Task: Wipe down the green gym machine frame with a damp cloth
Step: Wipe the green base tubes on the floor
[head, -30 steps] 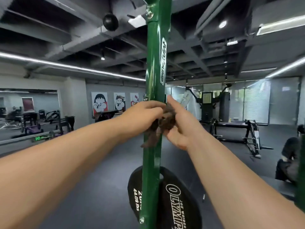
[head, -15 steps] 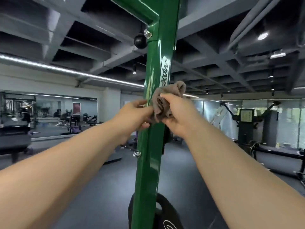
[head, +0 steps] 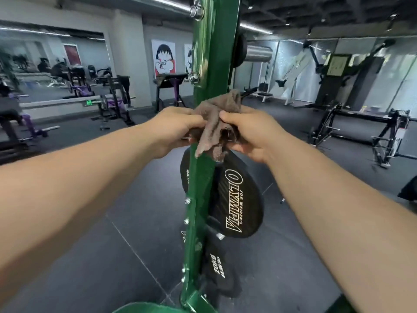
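Note:
A glossy green upright post of the gym machine frame rises through the middle of the view, with bolts along its left edge. A crumpled brown cloth is bunched against the post at chest height. My left hand grips the cloth from the left side of the post. My right hand grips it from the right, fingers curled into the folds. A loose corner of the cloth hangs down over the post.
Black Olympia weight plates hang on pegs right behind the post, with a 20 kg plate lower down. Purple benches and racks stand at the left, a black machine at the right. A steel roller sticks out above right.
The view has tilted down from the ceiling toward the floor. Both hands have slid the cloth lower down the post, below the logo, and the weight plates are back in sight.

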Demonstrator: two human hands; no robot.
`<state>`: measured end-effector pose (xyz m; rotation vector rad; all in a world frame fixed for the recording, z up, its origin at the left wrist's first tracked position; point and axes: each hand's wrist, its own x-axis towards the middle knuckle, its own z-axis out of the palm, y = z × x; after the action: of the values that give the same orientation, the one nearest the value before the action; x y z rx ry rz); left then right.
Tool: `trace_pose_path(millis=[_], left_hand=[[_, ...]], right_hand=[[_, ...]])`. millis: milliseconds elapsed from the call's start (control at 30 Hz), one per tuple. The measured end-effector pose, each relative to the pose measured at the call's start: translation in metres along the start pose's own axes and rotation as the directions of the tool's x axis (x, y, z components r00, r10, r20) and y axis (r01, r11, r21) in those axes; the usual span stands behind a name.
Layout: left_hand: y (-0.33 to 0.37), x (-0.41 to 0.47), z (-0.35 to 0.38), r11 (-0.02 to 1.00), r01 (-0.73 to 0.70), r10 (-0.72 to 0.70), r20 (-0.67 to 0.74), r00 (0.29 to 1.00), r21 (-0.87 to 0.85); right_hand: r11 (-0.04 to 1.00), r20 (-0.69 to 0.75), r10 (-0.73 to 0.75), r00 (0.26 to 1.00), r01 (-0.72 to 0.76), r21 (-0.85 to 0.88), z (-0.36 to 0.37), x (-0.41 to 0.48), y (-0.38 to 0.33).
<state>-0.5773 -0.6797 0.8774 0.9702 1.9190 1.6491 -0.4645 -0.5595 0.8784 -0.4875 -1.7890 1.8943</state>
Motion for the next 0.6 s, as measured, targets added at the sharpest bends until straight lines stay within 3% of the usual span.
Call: trace_pose_path(millis=[167, 333, 433, 500, 600], left_hand=[[-0.028, -0.019, 0.006, 0.972, -0.043, 0.061, -0.072, 0.996, 0.229], [-0.073, -0.029, 0.017, 0.937, 0.056, -0.055, -0.014, 0.998, 0.345], [-0.091, -0.031, 0.021, 0.965, 0.106, -0.100, -0.039, 0.994, 0.242], [-0.092, -0.026, 0.022, 0.977, 0.063, -0.049, -0.074, 0.996, 0.202], [-0.070, -0.016, 0.022, 0.998, 0.001, 0.007, -0.103, 0.995, 0.070]], right_hand=[[0.999, -0.172, 0.035, 0.984, -0.035, 0.005, -0.006, -0.034, 0.037], [0.977, -0.236, 0.212, 0.948, -0.209, 0.039, -0.012, -0.051, 0.077], [0.934, -0.104, 0.358, 0.928, -0.356, 0.036, -0.013, -0.059, 0.089], [0.907, -0.037, 0.420, 0.907, -0.421, -0.012, -0.014, -0.055, 0.088], [0.929, -0.123, 0.366, 0.923, -0.370, -0.016, -0.016, -0.035, 0.071]])
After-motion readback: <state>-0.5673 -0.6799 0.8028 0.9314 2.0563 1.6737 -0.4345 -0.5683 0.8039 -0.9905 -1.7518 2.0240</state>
